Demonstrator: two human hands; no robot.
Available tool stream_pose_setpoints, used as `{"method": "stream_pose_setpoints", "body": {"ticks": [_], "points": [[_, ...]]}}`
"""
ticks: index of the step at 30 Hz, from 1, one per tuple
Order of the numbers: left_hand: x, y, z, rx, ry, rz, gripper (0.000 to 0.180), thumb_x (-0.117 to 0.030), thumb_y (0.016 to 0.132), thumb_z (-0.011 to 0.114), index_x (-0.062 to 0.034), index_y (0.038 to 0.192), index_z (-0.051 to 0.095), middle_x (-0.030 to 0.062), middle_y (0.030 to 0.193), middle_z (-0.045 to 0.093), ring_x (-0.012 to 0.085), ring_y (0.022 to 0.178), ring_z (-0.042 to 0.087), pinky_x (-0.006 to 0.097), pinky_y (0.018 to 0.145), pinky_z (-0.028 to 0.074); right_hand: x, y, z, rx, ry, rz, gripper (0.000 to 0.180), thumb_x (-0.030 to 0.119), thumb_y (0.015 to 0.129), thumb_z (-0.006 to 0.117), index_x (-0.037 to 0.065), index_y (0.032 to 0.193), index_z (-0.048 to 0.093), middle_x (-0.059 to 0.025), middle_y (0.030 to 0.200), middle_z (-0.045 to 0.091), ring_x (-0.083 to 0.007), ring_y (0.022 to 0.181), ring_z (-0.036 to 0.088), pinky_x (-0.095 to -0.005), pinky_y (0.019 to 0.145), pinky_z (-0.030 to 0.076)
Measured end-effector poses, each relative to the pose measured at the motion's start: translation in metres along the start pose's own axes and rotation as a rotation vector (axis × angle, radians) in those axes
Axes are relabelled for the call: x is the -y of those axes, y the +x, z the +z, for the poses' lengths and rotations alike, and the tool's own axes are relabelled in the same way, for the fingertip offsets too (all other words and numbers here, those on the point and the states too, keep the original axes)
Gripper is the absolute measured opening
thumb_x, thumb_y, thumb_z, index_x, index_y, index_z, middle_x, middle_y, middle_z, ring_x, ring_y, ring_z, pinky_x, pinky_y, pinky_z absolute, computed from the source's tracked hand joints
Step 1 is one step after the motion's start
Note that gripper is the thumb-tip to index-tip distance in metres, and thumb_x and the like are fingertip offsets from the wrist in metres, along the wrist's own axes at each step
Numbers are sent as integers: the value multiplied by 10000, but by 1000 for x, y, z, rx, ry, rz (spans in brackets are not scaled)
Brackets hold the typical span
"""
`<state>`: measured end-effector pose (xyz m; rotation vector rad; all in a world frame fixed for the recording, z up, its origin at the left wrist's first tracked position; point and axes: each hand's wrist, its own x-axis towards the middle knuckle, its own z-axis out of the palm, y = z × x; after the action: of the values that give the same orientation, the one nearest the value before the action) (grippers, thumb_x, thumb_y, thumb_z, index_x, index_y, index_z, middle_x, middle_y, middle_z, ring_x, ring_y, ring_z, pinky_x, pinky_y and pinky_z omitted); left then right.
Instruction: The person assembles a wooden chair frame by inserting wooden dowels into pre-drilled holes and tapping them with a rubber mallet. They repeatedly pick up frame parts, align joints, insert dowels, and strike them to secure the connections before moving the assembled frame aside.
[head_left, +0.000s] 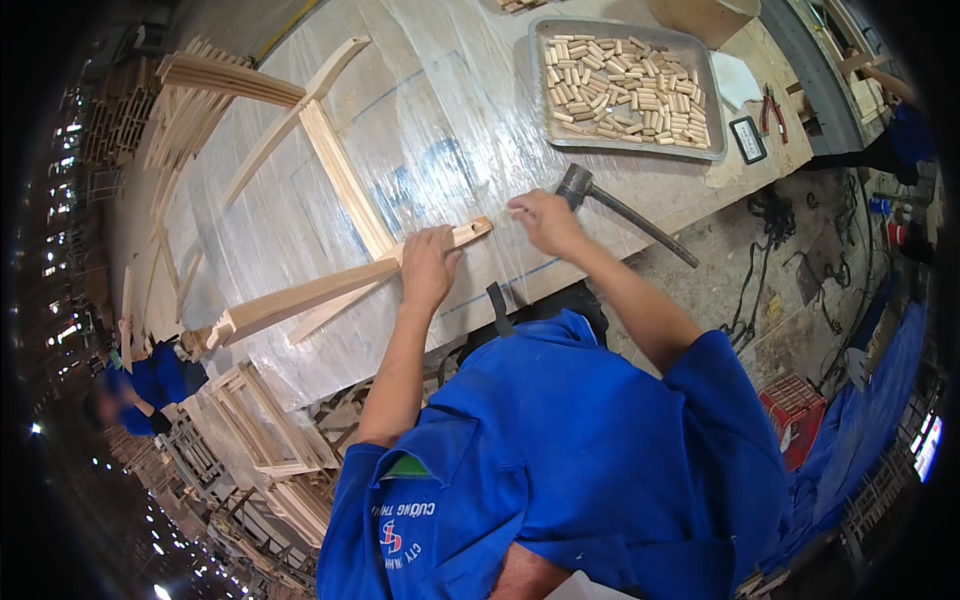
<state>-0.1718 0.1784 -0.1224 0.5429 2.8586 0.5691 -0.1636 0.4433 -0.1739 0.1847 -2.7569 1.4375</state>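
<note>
My left hand [428,268] is closed over a wooden chair-frame part, a long bar [310,293] lying across the wrapped tabletop. A slotted end [475,231] of the bar sticks out past my fingers. A straight wooden rail [345,180] meets this bar near my hand and joins a curved piece [275,140] farther off. Just right of the slotted end hovers my right hand [545,222], thumb and fingers pinched together; anything between them is too small to make out. Beside it a hammer [640,222] lies with its dark head behind my right hand.
At the far right stands a grey tray [640,151] holding many wooden dowels [625,90]. Pliers [771,113] and a small black-framed device [746,140] lie near it. Wood strips [215,75] are stacked far left. A co-worker [150,385] is at left; a red crate [793,420] sits right.
</note>
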Motion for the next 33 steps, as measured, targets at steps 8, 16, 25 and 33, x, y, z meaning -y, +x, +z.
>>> {"method": "stream_pose_setpoints", "body": {"ticks": [8,16,25,33], "points": [[12,-1,1,-14,-41,27,425,-164,876,784,-77,1279,679,129,1222,698,332,1219,605,509,1144,378,23,-9,47,-73,-60,107,146,99,938,711,13,1055,720,-226,945,708,-425,877,694,-481,783,556],[28,-1,4,-42,-33,119,431,-189,871,792,-80,1276,690,137,1209,708,350,1168,625,495,1102,410,47,0,51,-9,-45,135,127,125,951,702,23,1015,744,-212,921,725,-404,837,705,-459,745,555],[34,2,4,-16,-66,106,410,-212,892,774,-94,1276,691,120,1209,712,329,1184,629,496,1135,375,53,6,55,-41,-11,161,118,131,933,692,34,956,755,-202,950,744,-393,893,721,-458,805,567],[37,2,11,-36,-43,144,355,-202,908,744,-100,1242,678,100,1170,710,312,1132,637,518,1111,365,55,32,50,184,-103,237,126,152,892,698,45,920,757,-223,885,748,-419,868,725,-493,807,569]]}}
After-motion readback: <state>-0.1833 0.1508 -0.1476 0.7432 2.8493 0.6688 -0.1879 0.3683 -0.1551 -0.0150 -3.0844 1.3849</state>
